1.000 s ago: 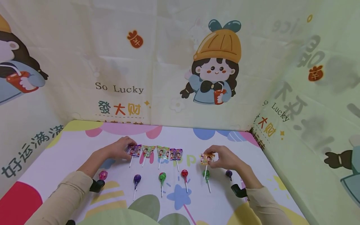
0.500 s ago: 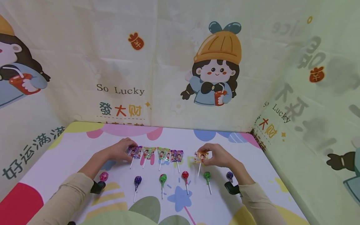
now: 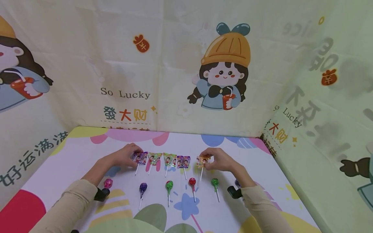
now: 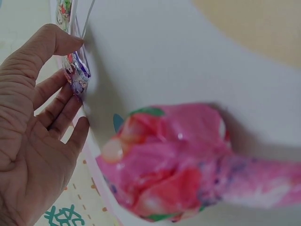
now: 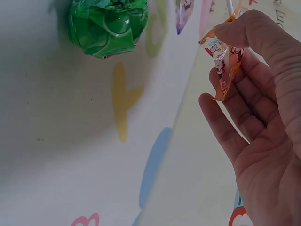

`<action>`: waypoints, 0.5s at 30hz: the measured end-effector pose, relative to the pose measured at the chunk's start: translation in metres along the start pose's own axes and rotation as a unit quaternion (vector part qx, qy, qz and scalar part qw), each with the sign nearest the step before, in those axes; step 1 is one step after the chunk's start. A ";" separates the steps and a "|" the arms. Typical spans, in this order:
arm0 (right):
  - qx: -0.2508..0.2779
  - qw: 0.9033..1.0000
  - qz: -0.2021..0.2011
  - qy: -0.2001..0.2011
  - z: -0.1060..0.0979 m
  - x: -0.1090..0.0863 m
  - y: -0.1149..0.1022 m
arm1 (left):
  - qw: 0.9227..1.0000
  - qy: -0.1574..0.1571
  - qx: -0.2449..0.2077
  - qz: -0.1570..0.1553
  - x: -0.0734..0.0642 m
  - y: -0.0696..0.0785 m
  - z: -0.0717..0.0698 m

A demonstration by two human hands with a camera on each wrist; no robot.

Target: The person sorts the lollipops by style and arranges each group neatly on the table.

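At the left end of a row of flat-wrapped lollipops, my left hand (image 3: 126,156) holds the edge of a purple-wrapped lollipop (image 3: 141,157) between thumb and fingers. To its right lie a light green-wrapped lollipop (image 3: 154,159), a second green-wrapped one (image 3: 170,160) and another purple-wrapped lollipop (image 3: 184,161). My right hand (image 3: 220,160) pinches an orange-wrapped lollipop (image 3: 203,161) by its wrapper, stick pointing down, just right of that row. In the right wrist view, the thumb presses the orange wrapper (image 5: 225,59) against the fingers.
A nearer row holds round lollipops: pink (image 3: 108,183), dark purple (image 3: 142,188), green (image 3: 169,186), red (image 3: 192,183), another green (image 3: 215,183), and a purple one (image 3: 237,183) partly behind the right wrist. Printed cloth walls (image 3: 175,71) bound the table at back and sides.
My right hand has moved left with the orange-wrapped lollipop, bringing it closer to the row's right end. The left hand has stayed at the purple-wrapped lollipop.
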State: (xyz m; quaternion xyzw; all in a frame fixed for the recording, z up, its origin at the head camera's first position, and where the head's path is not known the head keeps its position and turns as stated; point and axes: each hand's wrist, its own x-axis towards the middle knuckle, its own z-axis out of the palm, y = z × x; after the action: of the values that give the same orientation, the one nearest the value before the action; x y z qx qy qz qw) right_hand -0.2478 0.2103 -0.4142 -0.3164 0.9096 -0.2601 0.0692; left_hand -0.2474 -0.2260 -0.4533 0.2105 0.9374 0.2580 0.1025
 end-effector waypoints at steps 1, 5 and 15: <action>-0.001 1.000 0.001 -0.001 0.000 0.001 0.000 | 1.000 0.000 0.000 -0.001 0.000 0.000 0.000; -0.001 1.000 0.011 -0.008 0.002 0.006 -0.001 | 1.000 0.003 0.003 0.000 0.000 -0.001 0.000; -0.017 0.999 0.014 -0.026 0.006 0.016 0.005 | 1.000 0.001 0.004 0.003 0.001 -0.004 0.001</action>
State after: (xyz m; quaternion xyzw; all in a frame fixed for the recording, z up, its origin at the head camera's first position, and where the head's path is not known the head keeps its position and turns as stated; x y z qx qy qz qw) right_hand -0.2615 0.2016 -0.4217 -0.3117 0.9161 -0.2351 0.0910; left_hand -0.2489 -0.2283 -0.4565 0.2138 0.9379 0.2544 0.0994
